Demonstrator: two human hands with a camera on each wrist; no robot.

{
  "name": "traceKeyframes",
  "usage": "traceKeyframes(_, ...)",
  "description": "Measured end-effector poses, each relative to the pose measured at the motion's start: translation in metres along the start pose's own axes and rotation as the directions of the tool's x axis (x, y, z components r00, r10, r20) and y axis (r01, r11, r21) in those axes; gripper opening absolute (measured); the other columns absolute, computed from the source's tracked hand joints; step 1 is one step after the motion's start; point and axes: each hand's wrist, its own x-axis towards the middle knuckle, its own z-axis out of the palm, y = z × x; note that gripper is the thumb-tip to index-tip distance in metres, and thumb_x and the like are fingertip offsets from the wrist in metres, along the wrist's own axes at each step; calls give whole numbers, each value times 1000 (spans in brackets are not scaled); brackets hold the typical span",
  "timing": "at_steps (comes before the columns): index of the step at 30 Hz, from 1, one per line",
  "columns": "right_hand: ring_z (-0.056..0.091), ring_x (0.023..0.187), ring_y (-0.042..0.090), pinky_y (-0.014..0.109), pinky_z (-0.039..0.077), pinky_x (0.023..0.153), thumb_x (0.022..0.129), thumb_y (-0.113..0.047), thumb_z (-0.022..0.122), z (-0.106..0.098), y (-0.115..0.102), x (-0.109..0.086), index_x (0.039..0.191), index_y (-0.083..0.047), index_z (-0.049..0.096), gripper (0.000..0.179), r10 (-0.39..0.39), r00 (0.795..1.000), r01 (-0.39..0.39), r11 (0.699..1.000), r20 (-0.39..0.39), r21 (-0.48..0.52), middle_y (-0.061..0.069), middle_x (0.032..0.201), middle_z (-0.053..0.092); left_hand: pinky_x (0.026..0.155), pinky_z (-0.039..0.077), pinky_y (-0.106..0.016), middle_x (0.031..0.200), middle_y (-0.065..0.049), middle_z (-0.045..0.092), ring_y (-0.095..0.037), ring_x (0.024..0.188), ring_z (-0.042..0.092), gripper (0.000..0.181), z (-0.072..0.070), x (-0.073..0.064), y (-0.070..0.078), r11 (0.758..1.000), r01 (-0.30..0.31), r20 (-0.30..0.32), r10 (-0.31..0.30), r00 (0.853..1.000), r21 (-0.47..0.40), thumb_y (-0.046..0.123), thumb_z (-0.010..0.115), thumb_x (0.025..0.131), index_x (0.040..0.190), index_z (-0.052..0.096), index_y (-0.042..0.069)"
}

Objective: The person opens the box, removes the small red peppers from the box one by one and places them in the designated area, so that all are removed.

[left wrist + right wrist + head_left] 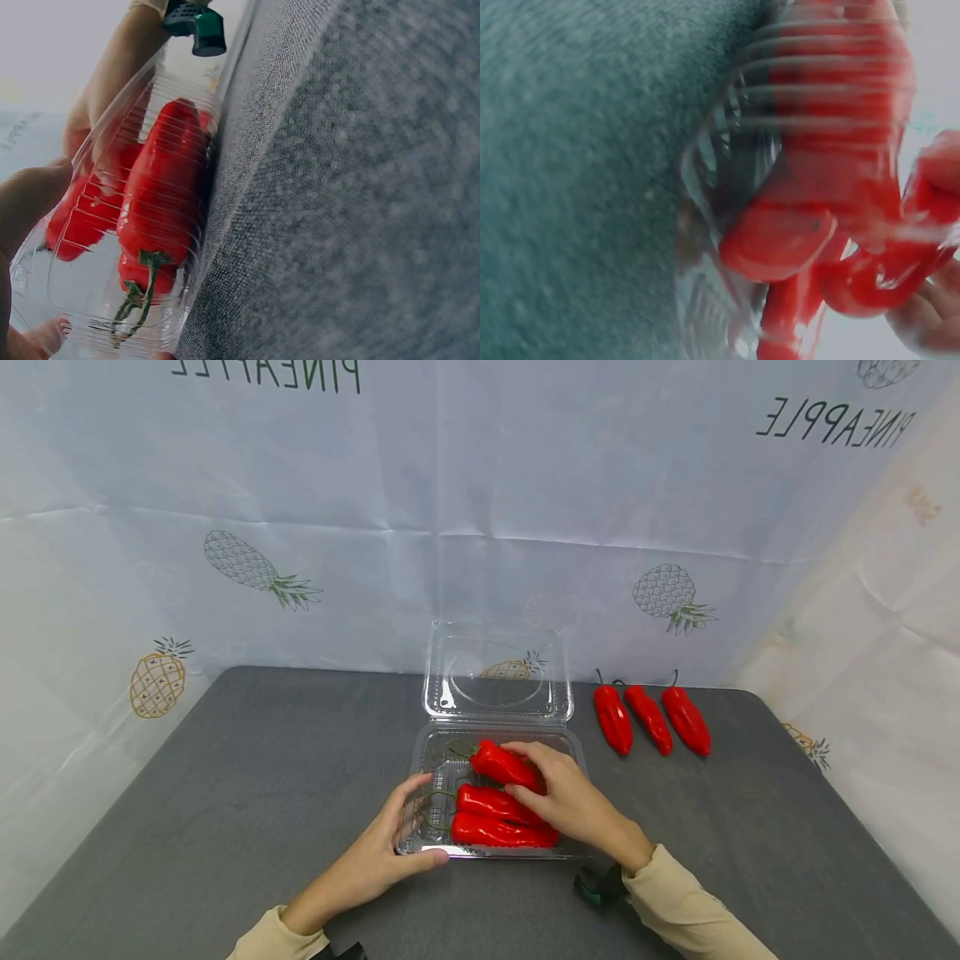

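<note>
Head view, right grip [564,792] holding pepper [493,762], left grip [373,853] apparently against tray [450,770]

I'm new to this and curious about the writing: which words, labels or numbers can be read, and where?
"PINEAPPLE": mirrored, upper right of the backdrop cloth.
"PINEAPPLE": mirrored, upper left, partly cut off.
Faint lettering, left wrist view: too blurred to read surely.
</note>
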Motion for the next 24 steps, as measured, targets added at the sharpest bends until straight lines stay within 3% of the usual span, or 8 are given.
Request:
traceKeyframes(7,64,91,15,21,60,76,87,-9,76,-9,0,-2,138,-8,53,56,11,1000,-9,999,-27,45,7,119,68,118,29,-49,163,-17,17,-43,149,26,93,0,0,1,1000,7,-1,-7,1000,6,19,79,85,155,18,9)
traceKeyframes(14,70,95,21,31,64,80,86,-6,76,-21,1,-4,138,-3,51,58,-1,997,4,999,-75,48,12,118,69,118,29,-49,163,-18,17,-43,148,26,94,0,-1,0,1000,-9,0,9,1000,8,22,79,85,154,18,8)
traceKeyframes(24,70,101,29,40,64,80,85,-5,77,-42,3,-9,138,-3,52,59,34,989,-31,999,-141,22,16,120,68,118,29,-49,163,-16,16,-42,149,24,93,-1,1,1,1000,24,-2,-24,1000,14,21,79,85,155,18,11)
